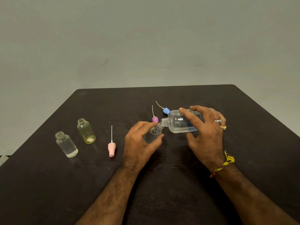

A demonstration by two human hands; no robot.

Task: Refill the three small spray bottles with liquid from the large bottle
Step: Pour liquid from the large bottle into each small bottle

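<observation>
Forearms: both coming in from the near edge, bare, lying over the dark table (48, 184).
Right wrist: wearing a yellow thread band (227, 161); two rings (220, 124) showing on the fingers.
Left hand (139, 143): curling round a small clear bottle (156, 129), thumb on the near side, fingers on the far side; gripping it, tilted, neck pointing up and right.
Right hand (206, 132): wrapping over the large bottle (180, 121) from above, thumb underneath; gripping it, tipped almost flat, open neck pointing left.
Necks: large bottle's threaded mouth sitting right at the small bottle's mouth, touching or just about; can't tell which. Both bottles are uncapped.
Liquid: large bottle is looking mostly clear; level hard to read. No stream that I can make out.
Pink sprayer (111, 147): lying on the table left of the left hand, dip tube pointing far.
Purple sprayer (155, 119): sitting just beyond the left hand's fingers, tube sticking up and far.
Blue sprayer (166, 110): lying far of the large bottle's shoulder, partly hidden by it, tube curving far-left.
Yellow-tinted bottle (86, 131): standing open, well left of the hands, something pale sitting at its bottom.
Clear bottle, left (66, 144): standing open, nearer and further left than the yellow one, a little liquid lying at the bottom.
Backdrop: plain grey wall (146, 38) running behind the far table edge.
</observation>
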